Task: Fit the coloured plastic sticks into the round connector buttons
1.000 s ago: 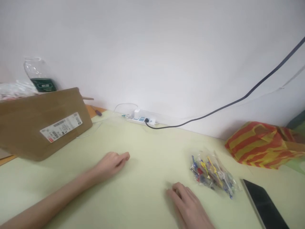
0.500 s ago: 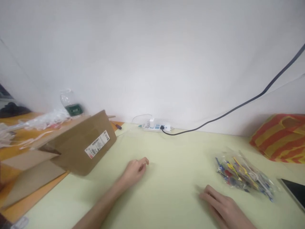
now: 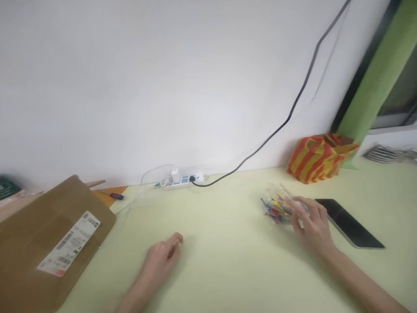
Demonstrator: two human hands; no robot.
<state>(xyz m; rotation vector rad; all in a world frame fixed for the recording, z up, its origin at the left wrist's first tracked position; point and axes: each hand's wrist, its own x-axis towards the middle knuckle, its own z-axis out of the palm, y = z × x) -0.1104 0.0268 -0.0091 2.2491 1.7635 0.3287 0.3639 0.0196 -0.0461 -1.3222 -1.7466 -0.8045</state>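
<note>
My right hand (image 3: 312,221) reaches over a clear plastic bag of small colourful pieces (image 3: 275,206), its fingers and thumb closed on the bag's right part. Blue, yellow and red pieces show through the plastic; what they are is too blurred to tell. The hand covers some of the bag, which appears to lie on the table. My left hand (image 3: 163,254) rests on the pale green table (image 3: 211,269), fingers curled in, with nothing visible in them.
A cardboard box (image 3: 32,243) with a label stands at left, a screwdriver (image 3: 116,196) behind it. A power strip (image 3: 182,180) with a black cable (image 3: 265,141) lies by the wall. At right are a striped bag (image 3: 312,161) and a black tablet (image 3: 352,224).
The view has swung to the right, bringing a green curtain and the whole tablet into sight. My right hand has moved forward from the table onto the plastic bag. My left hand stays curled.
</note>
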